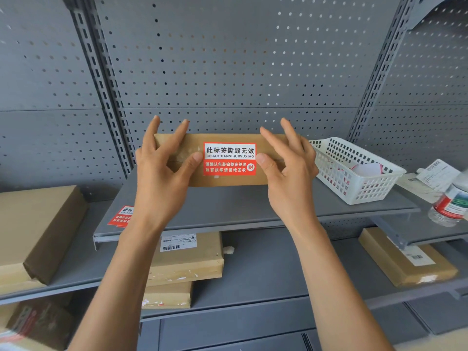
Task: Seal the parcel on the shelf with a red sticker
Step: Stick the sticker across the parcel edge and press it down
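Note:
A flat brown cardboard parcel [197,143] lies on the grey shelf [228,209] against the pegboard. A red and white sticker [229,159] lies across the seam in the middle of its top. My left hand [162,160] rests on the parcel's left end, thumb tip touching the sticker's left edge, fingers spread. My right hand [286,160] covers the right end, thumb tip at the sticker's right edge, fingers lifted and apart. Neither hand grips anything.
A white plastic basket [354,171] holding stickers stands right of the parcel. Another red sticker [121,216] lies on the shelf's front left. A water bottle [453,201] is at far right. More cardboard parcels [38,231] fill the lower shelves.

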`<state>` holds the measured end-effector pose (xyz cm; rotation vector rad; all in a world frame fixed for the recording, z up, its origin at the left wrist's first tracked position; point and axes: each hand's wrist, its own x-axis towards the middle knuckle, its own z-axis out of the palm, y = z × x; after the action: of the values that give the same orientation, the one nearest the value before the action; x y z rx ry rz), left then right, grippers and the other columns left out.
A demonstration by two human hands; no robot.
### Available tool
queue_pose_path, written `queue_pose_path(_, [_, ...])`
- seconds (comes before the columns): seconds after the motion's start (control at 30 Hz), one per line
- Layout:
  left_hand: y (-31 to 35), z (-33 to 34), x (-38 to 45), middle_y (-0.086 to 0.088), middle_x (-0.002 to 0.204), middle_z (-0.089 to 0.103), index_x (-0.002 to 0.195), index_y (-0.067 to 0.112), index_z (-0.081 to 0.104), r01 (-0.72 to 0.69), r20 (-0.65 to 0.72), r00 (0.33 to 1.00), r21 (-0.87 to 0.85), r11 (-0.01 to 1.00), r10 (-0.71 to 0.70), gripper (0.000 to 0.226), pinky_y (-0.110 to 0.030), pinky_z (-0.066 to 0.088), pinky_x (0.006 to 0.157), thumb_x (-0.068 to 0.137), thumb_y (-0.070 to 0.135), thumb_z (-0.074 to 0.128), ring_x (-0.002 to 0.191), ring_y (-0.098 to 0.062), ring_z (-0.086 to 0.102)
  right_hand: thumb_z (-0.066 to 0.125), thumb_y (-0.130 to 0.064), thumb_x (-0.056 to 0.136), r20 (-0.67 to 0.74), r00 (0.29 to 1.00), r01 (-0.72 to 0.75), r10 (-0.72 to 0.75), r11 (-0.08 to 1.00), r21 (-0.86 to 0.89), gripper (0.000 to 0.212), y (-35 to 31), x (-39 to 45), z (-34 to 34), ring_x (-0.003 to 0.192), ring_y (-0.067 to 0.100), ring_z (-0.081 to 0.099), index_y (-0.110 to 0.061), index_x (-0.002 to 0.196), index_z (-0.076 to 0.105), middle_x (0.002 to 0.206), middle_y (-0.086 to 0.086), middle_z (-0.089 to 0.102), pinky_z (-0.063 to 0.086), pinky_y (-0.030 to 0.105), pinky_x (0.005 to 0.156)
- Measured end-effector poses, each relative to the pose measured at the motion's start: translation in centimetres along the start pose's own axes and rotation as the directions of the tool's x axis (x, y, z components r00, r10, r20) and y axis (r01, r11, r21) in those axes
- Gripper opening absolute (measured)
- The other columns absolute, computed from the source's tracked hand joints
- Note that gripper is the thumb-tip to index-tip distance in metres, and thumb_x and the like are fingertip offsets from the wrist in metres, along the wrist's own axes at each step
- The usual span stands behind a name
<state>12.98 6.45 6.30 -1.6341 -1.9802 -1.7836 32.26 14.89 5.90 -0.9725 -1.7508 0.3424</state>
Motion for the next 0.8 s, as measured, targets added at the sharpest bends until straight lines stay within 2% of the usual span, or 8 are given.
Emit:
queue_pose_path(0.07, [0.2, -0.2, 0.0, 0.003, 0.17, 0.018, 0.148, 0.042, 0.05, 0.01, 0.007, 1.0, 0.008, 1.0, -0.01, 0.066, -0.051, 0.028, 0.122, 0.087, 0.057, 0.069, 0.15, -0.014, 0.023, 0.055, -0.047, 0.095, 0.013, 1.0, 0.019, -0.018, 1.0, -0.024, 0.045, -0.3, 0.1, -0.1, 0.148, 0.027, 0.023, -0.038, 0.139, 0.057, 0.165, -0.008, 0.031, 0.015, 0.057, 0.119])
queue_pose_path(0.13, [0.6, -0.3, -0.1, 0.004, 0.171, 0.015, 0.149, 0.043, 0.047, 0.025, 0.013, 1.0, 0.021, 0.999, -0.025, 0.081, -0.046, 0.026, 0.124, 0.077, 0.062, 0.077, 0.154, -0.017, 0.021, 0.056, -0.064, 0.087, 0.052, 0.998, 0.023, -0.019, 0.996, -0.087, 0.06, -0.7, 0.1, 0.0, 0.15, 0.026, 0.018, -0.042, 0.142, 0.052, 0.167, -0.011, 0.023, 0.012, 0.05, 0.117])
queue_pose_path(0.23, [0.7, -0.3, -0.1, 0.003, 0.172, 0.012, 0.152, 0.041, 0.043, 0.013, 0.03, 0.999, 0.054, 0.998, -0.015, 0.092, -0.039, 0.023, 0.123, 0.071, 0.052, 0.085, 0.155, -0.018, 0.018, 0.062, -0.073, 0.075, 0.101, 0.994, 0.052, -0.036, 0.987, -0.155, 0.079, -0.8, 0.1, 0.0, 0.151, 0.026, 0.014, -0.044, 0.146, 0.045, 0.169, -0.011, 0.016, 0.013, 0.051, 0.115])
queue_pose_path(0.37, [0.4, -0.6, 0.1, 0.003, 0.172, 0.008, 0.152, 0.042, 0.041, 0.017, 0.058, 0.998, 0.041, 0.999, -0.02, 0.093, -0.048, 0.026, 0.124, 0.072, 0.04, 0.089, 0.155, -0.018, 0.015, 0.07, -0.061, 0.078, 0.125, 0.991, 0.062, -0.045, 0.989, -0.136, 0.076, -0.3, 0.2, -0.3, 0.15, 0.03, 0.015, -0.042, 0.147, 0.045, 0.169, -0.011, 0.016, 0.015, 0.053, 0.115])
queue_pose_path(0.57, [-0.2, -1.6, 0.7, 0.004, 0.173, -0.009, 0.153, 0.04, 0.04, 0.008, 0.154, 0.988, 0.081, 0.997, -0.021, 0.095, -0.049, 0.025, 0.125, 0.074, 0.024, 0.091, 0.141, -0.002, 0.01, 0.074, -0.032, 0.087, 0.177, 0.983, 0.053, -0.039, 0.996, -0.074, 0.068, 0.3, 0.3, -1.0, 0.152, 0.028, 0.012, -0.041, 0.148, 0.045, 0.169, -0.01, 0.017, 0.01, 0.053, 0.121])
queue_pose_path(0.67, [-0.1, -1.7, 0.9, 0.008, 0.173, -0.007, 0.151, 0.041, 0.045, 0.028, 0.159, 0.987, 0.049, 0.998, -0.035, 0.085, -0.05, 0.028, 0.124, 0.077, 0.034, 0.087, 0.145, -0.002, 0.014, 0.069, -0.03, 0.089, 0.174, 0.984, 0.036, -0.037, 0.999, 0.011, 0.06, 0.5, 0.3, -1.2, 0.152, 0.025, 0.015, -0.039, 0.145, 0.049, 0.167, -0.009, 0.022, 0.013, 0.056, 0.122])
queue_pose_path(0.73, [0.6, -1.1, 0.9, 0.006, 0.173, 0.005, 0.143, 0.04, 0.057, 0.078, 0.039, 0.996, -0.011, 0.997, -0.078, 0.064, -0.047, 0.033, 0.121, 0.082, 0.045, 0.076, 0.139, 0.011, 0.021, 0.063, -0.04, 0.092, 0.104, 0.995, 0.003, -0.008, 0.999, 0.053, 0.049, 0.0, 0.4, -0.9, 0.15, 0.02, 0.02, -0.038, 0.14, 0.055, 0.164, -0.011, 0.031, 0.017, 0.056, 0.12])
queue_pose_path(0.8, [1.0, -0.4, 0.9, -0.001, 0.172, 0.015, 0.135, 0.036, 0.066, 0.119, -0.098, 0.988, -0.042, 0.992, -0.122, 0.05, -0.043, 0.038, 0.118, 0.087, 0.045, 0.075, 0.125, 0.026, 0.025, 0.06, -0.044, 0.094, 0.029, 0.999, -0.02, 0.018, 0.999, 0.039, 0.042, -0.7, 0.5, -0.1, 0.146, 0.018, 0.026, -0.036, 0.135, 0.06, 0.159, -0.011, 0.039, 0.022, 0.055, 0.118])
